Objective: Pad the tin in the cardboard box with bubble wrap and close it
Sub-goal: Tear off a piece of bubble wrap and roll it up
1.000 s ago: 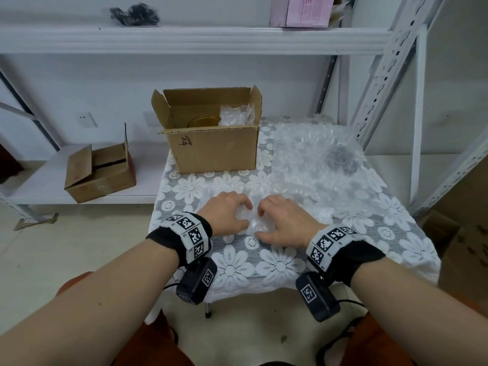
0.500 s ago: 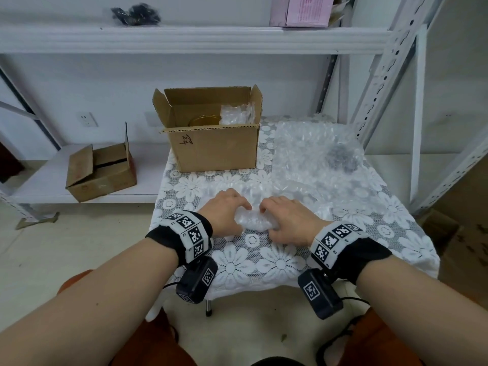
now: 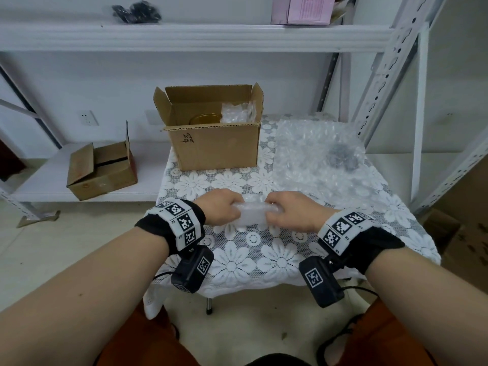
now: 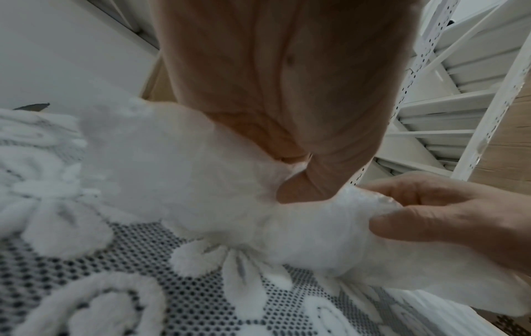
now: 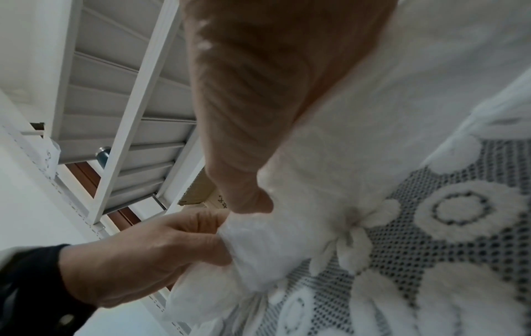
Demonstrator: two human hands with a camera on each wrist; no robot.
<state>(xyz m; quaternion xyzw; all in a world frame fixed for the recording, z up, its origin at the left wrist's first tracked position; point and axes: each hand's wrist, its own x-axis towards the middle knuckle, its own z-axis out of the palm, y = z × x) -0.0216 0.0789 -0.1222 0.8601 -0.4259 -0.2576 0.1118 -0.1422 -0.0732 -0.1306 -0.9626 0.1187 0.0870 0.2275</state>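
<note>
An open cardboard box (image 3: pixel 216 143) stands at the back of the table, with a gold tin (image 3: pixel 204 119) inside and a wad of bubble wrap (image 3: pixel 237 112) at the tin's right. Near the table's front, both hands hold a rolled piece of bubble wrap (image 3: pixel 250 213). My left hand (image 3: pixel 224 207) grips its left end and my right hand (image 3: pixel 287 211) grips its right end, fingers curled round it. The roll (image 4: pixel 229 181) fills the left wrist view, with the right hand (image 4: pixel 448 211) at its far end. In the right wrist view the left hand (image 5: pixel 149 252) clasps the roll (image 5: pixel 301 227).
A pile of loose bubble wrap (image 3: pixel 317 159) covers the table's right side, a dark object (image 3: pixel 340 155) under it. A floral lace cloth (image 3: pixel 237 260) covers the table. A second cardboard box (image 3: pixel 101 170) sits on the low shelf at left. Metal shelving posts (image 3: pixel 383 75) rise at right.
The hands have gathered the flat bubble wrap into a roll and drawn it slightly toward the table's front, lifting it off the cloth.
</note>
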